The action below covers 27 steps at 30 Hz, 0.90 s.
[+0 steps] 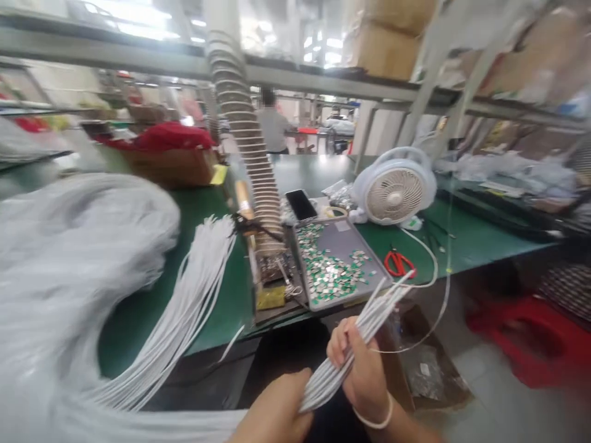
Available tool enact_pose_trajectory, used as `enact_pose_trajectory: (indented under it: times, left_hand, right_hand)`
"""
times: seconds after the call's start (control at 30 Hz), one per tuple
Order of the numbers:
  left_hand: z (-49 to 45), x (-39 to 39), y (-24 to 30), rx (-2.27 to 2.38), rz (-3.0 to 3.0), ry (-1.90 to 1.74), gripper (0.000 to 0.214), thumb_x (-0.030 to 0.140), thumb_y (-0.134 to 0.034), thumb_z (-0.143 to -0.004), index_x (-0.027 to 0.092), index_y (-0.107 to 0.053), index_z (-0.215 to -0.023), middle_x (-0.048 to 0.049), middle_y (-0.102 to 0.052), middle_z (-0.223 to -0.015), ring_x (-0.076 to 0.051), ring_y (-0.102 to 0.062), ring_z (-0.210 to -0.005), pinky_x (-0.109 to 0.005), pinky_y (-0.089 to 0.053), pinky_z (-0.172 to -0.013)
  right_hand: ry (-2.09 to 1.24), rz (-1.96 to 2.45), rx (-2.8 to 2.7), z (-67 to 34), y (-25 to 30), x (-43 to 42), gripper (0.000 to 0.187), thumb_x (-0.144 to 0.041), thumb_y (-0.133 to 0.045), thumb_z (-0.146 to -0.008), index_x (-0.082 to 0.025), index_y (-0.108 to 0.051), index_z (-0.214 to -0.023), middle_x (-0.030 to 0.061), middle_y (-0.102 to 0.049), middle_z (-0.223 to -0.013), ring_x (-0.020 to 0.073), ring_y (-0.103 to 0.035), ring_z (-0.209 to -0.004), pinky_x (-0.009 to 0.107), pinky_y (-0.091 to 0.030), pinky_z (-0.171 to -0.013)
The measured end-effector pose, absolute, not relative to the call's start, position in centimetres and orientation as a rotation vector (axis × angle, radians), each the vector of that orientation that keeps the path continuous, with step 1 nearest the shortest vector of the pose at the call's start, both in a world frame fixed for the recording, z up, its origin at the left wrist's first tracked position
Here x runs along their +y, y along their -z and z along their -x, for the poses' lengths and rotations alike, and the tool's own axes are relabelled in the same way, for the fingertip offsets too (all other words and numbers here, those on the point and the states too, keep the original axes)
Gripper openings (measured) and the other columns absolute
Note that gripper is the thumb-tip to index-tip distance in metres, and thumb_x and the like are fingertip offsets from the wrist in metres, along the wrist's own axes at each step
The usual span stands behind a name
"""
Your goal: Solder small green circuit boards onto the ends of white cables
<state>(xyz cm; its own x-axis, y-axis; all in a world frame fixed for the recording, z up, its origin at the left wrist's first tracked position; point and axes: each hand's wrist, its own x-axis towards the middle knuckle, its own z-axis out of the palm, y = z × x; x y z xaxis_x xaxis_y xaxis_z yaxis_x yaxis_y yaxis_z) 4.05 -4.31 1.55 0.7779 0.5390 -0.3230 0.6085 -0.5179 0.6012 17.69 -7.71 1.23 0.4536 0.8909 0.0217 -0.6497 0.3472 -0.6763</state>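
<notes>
A bundle of white cables (330, 373) runs between my two hands, in front of the bench edge. My right hand (362, 363) is closed around it near its cut ends, which point up and to the right. Lower down, my left hand (281, 406) is wrapped round the same bundle; its fingers are partly hidden. Another bunch of white cables (198, 277) lies on the green bench at the left, beside a large blurred coil of white cable (69, 246). Beyond the cable ends sits a grey tray (344, 243) with many small green and silver circuit boards (332, 277).
A ribbed extraction hose (247, 141) comes down over a soldering spot beside a yellow sponge (271, 298). Red-handled scissors (399, 263), a fan (394, 187) and a phone (300, 205) are on the bench. A cardboard box (431, 363) stands below; another person (273, 126) is far back.
</notes>
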Motion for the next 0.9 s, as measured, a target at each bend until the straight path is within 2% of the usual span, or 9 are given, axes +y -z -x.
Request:
enact_pose_trajectory:
  times: [0.1, 0.2, 0.33, 0.47, 0.57, 0.63, 0.77, 0.9]
  left_hand:
    - [-5.8, -3.8, -1.5, 0.782, -2.106, -0.025, 0.018, 0.011, -0.045, -0.072, 0.017, -0.058, -0.082, -0.0057, -0.070, -0.087, -0.019, -0.062, -0.077, -0.024, -0.044, -0.070]
    - [-6.8, -3.6, -1.3, 0.751, -2.010, -0.133, 0.014, 0.018, -0.045, -0.078, 0.015, -0.059, -0.081, -0.0062, -0.069, -0.082, -0.020, -0.060, -0.074, -0.025, -0.043, -0.068]
    - [-7.3, -3.8, -1.1, 0.676, -1.903, -0.186, 0.020, 0.027, -0.049, -0.081, 0.013, -0.061, -0.086, -0.0077, -0.069, -0.084, -0.023, -0.060, -0.079, -0.027, -0.045, -0.071]
    - [-7.0, -4.1, -1.1, 0.593, -1.847, -0.223, 0.024, 0.030, -0.052, -0.082, 0.013, -0.063, -0.095, -0.0092, -0.070, -0.095, -0.025, -0.060, -0.088, -0.031, -0.045, -0.081]
    - [-6.4, -4.4, -1.1, 0.567, -1.861, -0.278, 0.030, 0.033, -0.055, -0.081, 0.016, -0.063, -0.105, -0.0110, -0.066, -0.109, -0.027, -0.056, -0.100, -0.035, -0.039, -0.095]
    - [-5.8, -4.8, -1.1, 0.565, -1.877, -0.305, 0.034, 0.036, -0.052, -0.083, 0.017, -0.062, -0.108, -0.0115, -0.065, -0.111, -0.027, -0.055, -0.101, -0.037, -0.037, -0.097]
    - [-5.0, -5.5, -1.0, 0.568, -1.895, -0.298, 0.035, 0.041, -0.049, -0.084, 0.014, -0.063, -0.102, -0.0099, -0.067, -0.095, -0.024, -0.056, -0.087, -0.035, -0.043, -0.085]
    - [-5.1, -6.0, -1.0, 0.608, -1.960, -0.270, 0.029, 0.040, -0.049, -0.083, 0.013, -0.062, -0.086, -0.0069, -0.064, -0.083, -0.020, -0.054, -0.076, -0.031, -0.044, -0.073]
  right_hand:
    - [-1.026, 0.624, -0.420, -17.8, -1.3, -6.8, 0.035, -0.041, -0.065, -0.078, -0.019, -0.044, -0.060, -0.0081, -0.042, -0.050, 0.0029, -0.036, -0.040, 0.017, -0.029, -0.041]
    - [-0.976, 0.626, -0.421, -17.8, -1.6, -6.5, 0.038, -0.045, -0.066, -0.075, -0.019, -0.043, -0.058, -0.0081, -0.041, -0.048, 0.0033, -0.035, -0.039, 0.018, -0.029, -0.040]
    - [-0.946, 0.655, -0.452, -17.5, -1.6, -6.9, 0.038, -0.048, -0.062, -0.076, -0.020, -0.042, -0.059, -0.0083, -0.039, -0.046, 0.0046, -0.034, -0.037, 0.019, -0.029, -0.039]
    - [-0.974, 0.643, -0.484, -17.7, -1.5, -7.7, 0.035, -0.045, -0.064, -0.075, -0.020, -0.045, -0.059, -0.0078, -0.042, -0.047, 0.0055, -0.038, -0.038, 0.020, -0.033, -0.041]
    - [-1.020, 0.598, -0.505, -18.1, -1.7, -8.3, 0.032, -0.042, -0.068, -0.073, -0.020, -0.049, -0.060, -0.0069, -0.046, -0.049, 0.0067, -0.045, -0.042, 0.021, -0.038, -0.045]
    - [-1.036, 0.567, -0.490, -18.2, -1.9, -8.8, 0.029, -0.041, -0.070, -0.071, -0.020, -0.051, -0.063, -0.0067, -0.049, -0.052, 0.0074, -0.048, -0.045, 0.022, -0.041, -0.047]
    - [-1.027, 0.548, -0.483, -17.9, -2.2, -9.5, 0.028, -0.039, -0.071, -0.071, -0.020, -0.052, -0.065, -0.0068, -0.051, -0.054, 0.0076, -0.051, -0.046, 0.022, -0.044, -0.049]
    - [-0.979, 0.600, -0.469, -17.9, -1.8, -10.3, 0.031, -0.042, -0.069, -0.072, -0.020, -0.049, -0.065, -0.0075, -0.050, -0.053, 0.0067, -0.051, -0.046, 0.021, -0.044, -0.050]
